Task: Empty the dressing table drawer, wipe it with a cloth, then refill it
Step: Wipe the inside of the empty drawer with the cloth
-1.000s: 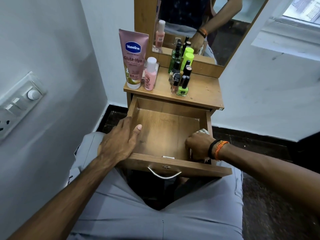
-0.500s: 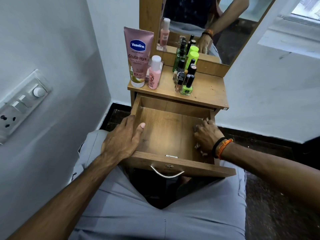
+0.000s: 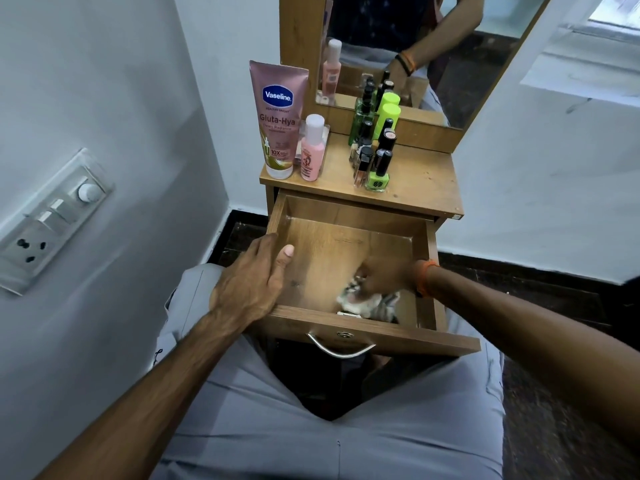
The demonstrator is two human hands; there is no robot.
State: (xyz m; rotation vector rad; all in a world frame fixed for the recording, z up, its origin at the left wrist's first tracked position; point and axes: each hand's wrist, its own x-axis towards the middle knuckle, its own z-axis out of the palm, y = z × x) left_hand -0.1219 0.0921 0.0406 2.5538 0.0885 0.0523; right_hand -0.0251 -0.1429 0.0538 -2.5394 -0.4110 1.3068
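The wooden drawer [image 3: 346,209] of the dressing table is pulled out over my lap, with nothing in it but a cloth. My left hand [image 3: 251,282] grips the drawer's left wall, thumb inside. My right hand [image 3: 384,277] is down inside the drawer near the front, blurred by motion, and holds a pale crumpled cloth [image 3: 363,301] against the drawer floor. On the table top [image 3: 422,181] stand a pink Vaseline tube [image 3: 278,119], a small pink bottle [image 3: 312,148] and several nail polish bottles [image 3: 375,154].
A mirror [image 3: 398,39] rises behind the table top. A grey wall with a switch and socket plate [image 3: 52,220] is close on the left. A white wall runs on the right, above a dark floor. My grey-trousered legs sit under the drawer's metal handle [image 3: 341,349].
My right hand has swept with the cloth from the drawer's right wall leftward and toward the front centre of the floor. My left hand has stayed on the left wall.
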